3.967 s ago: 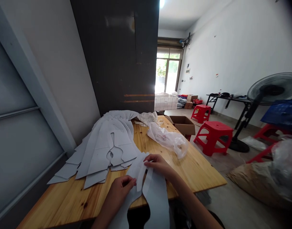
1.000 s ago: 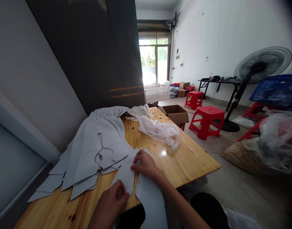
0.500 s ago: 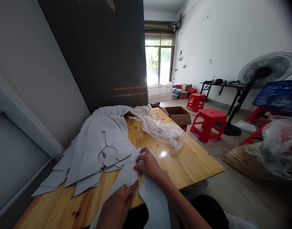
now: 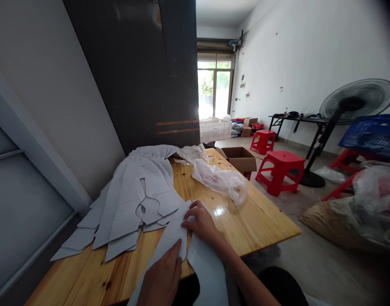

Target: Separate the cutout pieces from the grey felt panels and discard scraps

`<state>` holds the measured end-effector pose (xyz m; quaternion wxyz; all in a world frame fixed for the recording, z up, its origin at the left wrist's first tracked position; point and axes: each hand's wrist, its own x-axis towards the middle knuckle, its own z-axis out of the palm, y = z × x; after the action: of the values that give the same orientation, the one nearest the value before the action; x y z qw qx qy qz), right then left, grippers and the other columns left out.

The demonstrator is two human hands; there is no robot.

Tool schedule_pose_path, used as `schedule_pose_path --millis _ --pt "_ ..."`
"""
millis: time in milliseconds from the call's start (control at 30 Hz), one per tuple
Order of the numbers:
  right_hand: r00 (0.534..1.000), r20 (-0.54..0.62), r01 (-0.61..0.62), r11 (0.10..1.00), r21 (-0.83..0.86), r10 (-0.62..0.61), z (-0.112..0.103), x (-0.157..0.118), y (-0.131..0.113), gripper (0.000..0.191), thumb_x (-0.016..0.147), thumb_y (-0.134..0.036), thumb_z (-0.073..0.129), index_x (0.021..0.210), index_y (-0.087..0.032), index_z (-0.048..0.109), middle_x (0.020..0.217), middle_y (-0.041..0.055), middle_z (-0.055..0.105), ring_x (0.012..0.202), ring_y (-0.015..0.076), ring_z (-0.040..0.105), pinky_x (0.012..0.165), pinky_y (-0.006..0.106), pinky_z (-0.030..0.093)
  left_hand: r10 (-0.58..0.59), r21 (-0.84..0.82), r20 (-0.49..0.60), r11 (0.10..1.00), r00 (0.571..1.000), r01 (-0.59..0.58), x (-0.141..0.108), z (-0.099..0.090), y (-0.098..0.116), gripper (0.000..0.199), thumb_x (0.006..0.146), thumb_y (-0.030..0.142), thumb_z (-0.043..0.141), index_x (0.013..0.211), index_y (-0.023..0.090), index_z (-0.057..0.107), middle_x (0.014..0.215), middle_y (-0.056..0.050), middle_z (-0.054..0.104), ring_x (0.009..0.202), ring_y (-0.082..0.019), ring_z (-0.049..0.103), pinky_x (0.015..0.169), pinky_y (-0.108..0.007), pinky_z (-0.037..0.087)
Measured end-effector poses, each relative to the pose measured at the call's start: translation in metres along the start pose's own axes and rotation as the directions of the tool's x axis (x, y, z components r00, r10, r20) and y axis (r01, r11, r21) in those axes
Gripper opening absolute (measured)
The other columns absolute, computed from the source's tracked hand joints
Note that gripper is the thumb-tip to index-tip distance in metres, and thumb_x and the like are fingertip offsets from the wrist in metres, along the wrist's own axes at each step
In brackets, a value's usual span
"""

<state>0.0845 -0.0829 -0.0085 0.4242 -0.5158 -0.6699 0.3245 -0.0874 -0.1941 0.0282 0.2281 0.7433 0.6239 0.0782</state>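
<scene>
A pale grey cut piece (image 4: 209,267) lies over the wooden table's near edge, with a long curved slit between its two parts. My left hand (image 4: 163,272) lies flat on its left part, fingers extended forward. Higher up, near the top of the slit, my right hand (image 4: 199,221) rests on the piece with fingers bent and spread apart, gripping nothing that shows. Left of my hands, a fanned pile of similar grey pieces (image 4: 127,204) covers part of the table (image 4: 261,221). The piece's lower end drops out of view.
Crumpled clear plastic (image 4: 218,178) and whitish cloth (image 4: 191,154) lie toward the table's far end. Beyond the right edge are an open cardboard box (image 4: 239,158), red stools (image 4: 280,168), a standing fan (image 4: 351,104) and a stuffed sack (image 4: 335,219). A dark panel (image 4: 134,76) rises behind.
The whole view has shifted slightly, so the scene sits a little lower and further right. My left hand's fingers lie flatter on the piece; my right hand stays at nearly the same spot.
</scene>
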Motion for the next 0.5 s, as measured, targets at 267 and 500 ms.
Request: schedule_pose_path --millis 267,500 --pt "0.997 0.048 0.039 0.915 0.402 -0.064 -0.013 0.003 0.002 0.009 0.073 -0.024 0.092 0.075 -0.024 0.083 0.104 0.0018 0.064 0.095 0.0182 0.065 0.085 0.029 0.049 -0.067 0.006 0.018 0.998 0.998 0.067 0.009 0.0 -0.009 0.06 0.099 0.038 0.025 0.149 0.013 0.048 0.105 -0.015 0.076 0.097 -0.031 0.073 0.084 -0.04 0.051" --pt "0.999 0.009 0.043 0.933 0.358 -0.049 -0.008 0.005 -0.001 0.011 0.072 -0.018 0.093 0.075 -0.023 0.084 0.103 0.0019 0.063 0.095 0.0178 0.065 0.084 0.028 0.049 -0.07 0.007 0.014 0.998 0.997 0.07 0.009 0.002 -0.01 0.049 0.1 0.037 0.027 0.138 0.019 0.052 0.088 -0.006 0.071 0.084 -0.026 0.07 0.075 -0.033 0.045"
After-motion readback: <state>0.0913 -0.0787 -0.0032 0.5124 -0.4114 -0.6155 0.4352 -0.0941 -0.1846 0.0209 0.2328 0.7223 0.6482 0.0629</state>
